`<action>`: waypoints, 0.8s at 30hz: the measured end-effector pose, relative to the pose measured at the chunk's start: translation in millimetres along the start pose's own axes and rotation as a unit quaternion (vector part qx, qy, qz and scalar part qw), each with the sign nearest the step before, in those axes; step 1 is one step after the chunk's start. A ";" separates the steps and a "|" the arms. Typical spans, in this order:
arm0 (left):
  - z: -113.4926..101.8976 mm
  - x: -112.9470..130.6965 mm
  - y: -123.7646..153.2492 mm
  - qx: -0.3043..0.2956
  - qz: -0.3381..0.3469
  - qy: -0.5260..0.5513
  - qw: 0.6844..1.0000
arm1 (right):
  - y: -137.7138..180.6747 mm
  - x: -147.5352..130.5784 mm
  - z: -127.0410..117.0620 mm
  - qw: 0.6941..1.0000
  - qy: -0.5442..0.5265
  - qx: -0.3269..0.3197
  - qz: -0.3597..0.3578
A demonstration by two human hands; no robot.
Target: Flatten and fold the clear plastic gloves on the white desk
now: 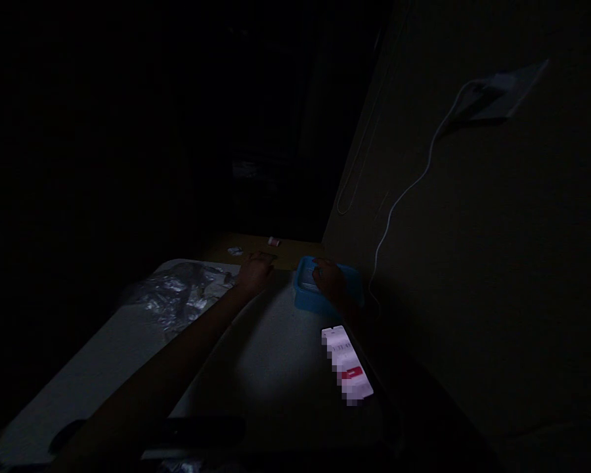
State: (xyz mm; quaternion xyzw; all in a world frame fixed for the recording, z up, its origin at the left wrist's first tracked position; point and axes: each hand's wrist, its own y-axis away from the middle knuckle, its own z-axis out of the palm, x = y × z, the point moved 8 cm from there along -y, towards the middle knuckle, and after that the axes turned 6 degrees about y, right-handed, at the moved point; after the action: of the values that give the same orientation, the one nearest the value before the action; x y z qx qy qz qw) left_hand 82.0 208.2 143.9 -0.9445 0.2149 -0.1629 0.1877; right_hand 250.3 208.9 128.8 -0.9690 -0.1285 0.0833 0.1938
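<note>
The scene is very dark. My left hand [254, 270] reaches across a pale table [103, 368] and rests at its far edge, just right of a crumpled clear plastic bag [182, 295]; its fingers are too dim to read. My right hand [329, 281] lies on a blue plastic box [306, 297] near the wall, fingers curled over its rim or lid. A lit phone screen [347, 362] glows on the table in front of the box.
A wall [473, 276] runs close along the right, with a white cable [398, 203] hanging from a socket or adapter [497, 95]. Small items [274, 242] lie on a brown surface beyond the table. A dark object [192, 430] lies at the near edge.
</note>
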 end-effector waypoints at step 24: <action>-9.5 -179.9 194.8 -0.123 -0.151 0.053 0.979 | 65.8 -225.5 86.9 0.976 0.013 -0.126 -0.177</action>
State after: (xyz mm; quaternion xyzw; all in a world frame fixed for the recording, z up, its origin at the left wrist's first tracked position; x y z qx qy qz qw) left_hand -142.6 126.5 28.7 -0.9720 0.0980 -0.2111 0.0319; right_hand 31.4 117.5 48.7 -0.9485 -0.3050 0.0185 0.0835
